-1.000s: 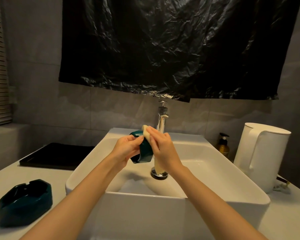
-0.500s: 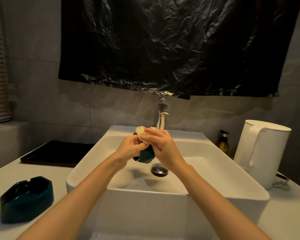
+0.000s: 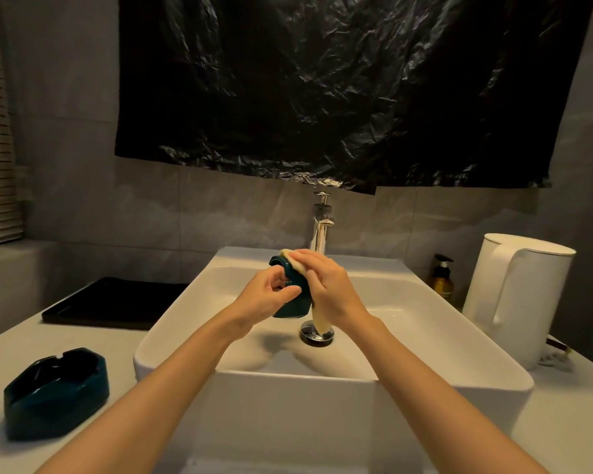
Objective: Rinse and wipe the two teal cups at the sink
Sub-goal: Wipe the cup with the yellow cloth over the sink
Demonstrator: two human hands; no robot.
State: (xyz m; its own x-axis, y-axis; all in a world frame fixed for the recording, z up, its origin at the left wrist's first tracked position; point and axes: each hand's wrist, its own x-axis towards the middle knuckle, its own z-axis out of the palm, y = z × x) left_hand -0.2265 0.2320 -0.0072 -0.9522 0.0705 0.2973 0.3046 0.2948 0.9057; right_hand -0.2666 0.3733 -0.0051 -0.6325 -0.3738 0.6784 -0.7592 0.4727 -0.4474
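At the middle of the frame, above the white rectangular ceramic sink (image 3: pixel 172 336), the left hand (image 3: pixel 266 297) has fingers and thumb curled round a dark teal glazed cup (image 3: pixel 293 301) tipped on its side. The right hand (image 3: pixel 334 290) clasps a pale yellow cloth (image 3: pixel 321 321) against that cup, the cloth's tail hanging above the chrome drain (image 3: pixel 310 336). A second dark teal faceted cup (image 3: pixel 57 393) sits upright on the white counter (image 3: pixel 21 340) at lower left, beside the sink.
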